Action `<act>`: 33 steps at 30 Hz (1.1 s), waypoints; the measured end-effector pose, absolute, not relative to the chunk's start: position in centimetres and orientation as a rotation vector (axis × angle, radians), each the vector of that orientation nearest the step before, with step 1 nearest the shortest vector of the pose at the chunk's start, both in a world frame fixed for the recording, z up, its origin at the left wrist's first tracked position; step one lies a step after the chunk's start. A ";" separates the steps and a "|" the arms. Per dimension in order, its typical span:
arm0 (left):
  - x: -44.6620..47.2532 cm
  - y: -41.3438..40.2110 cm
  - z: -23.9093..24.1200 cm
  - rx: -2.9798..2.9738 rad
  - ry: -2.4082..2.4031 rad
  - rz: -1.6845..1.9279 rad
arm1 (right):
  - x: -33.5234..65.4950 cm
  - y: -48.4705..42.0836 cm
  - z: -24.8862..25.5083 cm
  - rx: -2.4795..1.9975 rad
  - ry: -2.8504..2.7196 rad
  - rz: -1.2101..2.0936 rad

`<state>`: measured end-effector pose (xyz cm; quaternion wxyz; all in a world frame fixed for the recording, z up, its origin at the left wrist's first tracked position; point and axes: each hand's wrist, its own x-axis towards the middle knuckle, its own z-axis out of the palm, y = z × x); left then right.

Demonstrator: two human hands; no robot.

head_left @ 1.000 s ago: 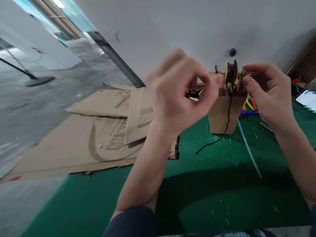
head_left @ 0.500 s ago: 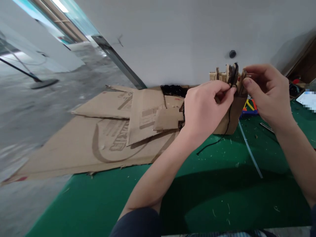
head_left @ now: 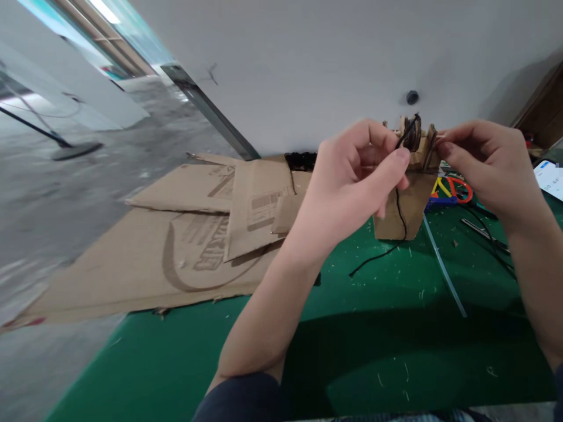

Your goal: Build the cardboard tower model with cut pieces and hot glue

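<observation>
A small cardboard box (head_left: 393, 223) stands upright on the green table, with a cardboard spool (head_left: 412, 135) wound in black cord at its top. My left hand (head_left: 352, 176) pinches a length of black cord (head_left: 400, 218) between thumb and forefinger, just left of the spool. The cord's loose end hangs down the box front and lies on the table. At the right side, my right hand (head_left: 488, 164) has thumb and forefinger closed on the end of a thin wooden stick (head_left: 440, 134), beside an upright cardboard piece (head_left: 430, 146). The fingertips partly hide the stick.
Flat cardboard sheets (head_left: 132, 258) cover the table's left part and overhang its edge. Right of the box lie scissors (head_left: 461, 190) with coloured handles, a translucent glue stick (head_left: 444, 266), a metal cutter (head_left: 481, 233) and a phone (head_left: 549, 179). A wall (head_left: 308, 76) rises behind.
My left hand has drawn back left from the spool, pulling a strand of cord taut. My right hand has shifted slightly right, to the stick's end.
</observation>
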<state>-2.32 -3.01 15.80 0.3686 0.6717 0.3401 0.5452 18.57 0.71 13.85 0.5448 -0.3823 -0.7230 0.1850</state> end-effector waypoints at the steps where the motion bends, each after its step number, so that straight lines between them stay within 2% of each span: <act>1: -2.6 -3.0 16.0 1.722 0.875 1.384 | 18.6 0.7 13.8 -0.912 -1.710 0.441; 4: -3.7 -3.4 16.5 1.757 0.870 1.353 | 18.5 0.8 13.7 -0.921 -1.698 0.436; 12: -7.2 -5.6 18.0 2.039 0.465 1.312 | 18.4 0.9 13.2 -0.935 -1.687 0.447; 14: -8.0 -5.1 18.4 2.204 0.579 1.173 | 18.4 0.9 13.2 -0.938 -1.687 0.449; 17: -8.9 -2.9 18.3 2.532 1.098 0.950 | 18.2 0.8 13.4 -0.935 -1.685 0.438; 20: -8.9 0.2 16.8 2.534 1.423 1.405 | 17.9 0.5 13.5 -0.891 -1.672 0.489; 23: -8.2 2.8 14.8 2.317 1.190 1.766 | 17.8 0.4 13.5 -0.831 -1.685 0.527; 25: -7.8 3.7 13.8 2.276 0.997 1.656 | 17.8 0.5 13.4 -0.821 -1.735 0.497; 29: -7.5 4.3 13.1 2.325 0.792 1.212 | 18.0 0.8 13.0 -0.853 -1.781 0.419; 33: -7.0 4.3 13.1 2.284 0.697 1.089 | 18.0 0.9 12.9 -0.856 -1.765 0.402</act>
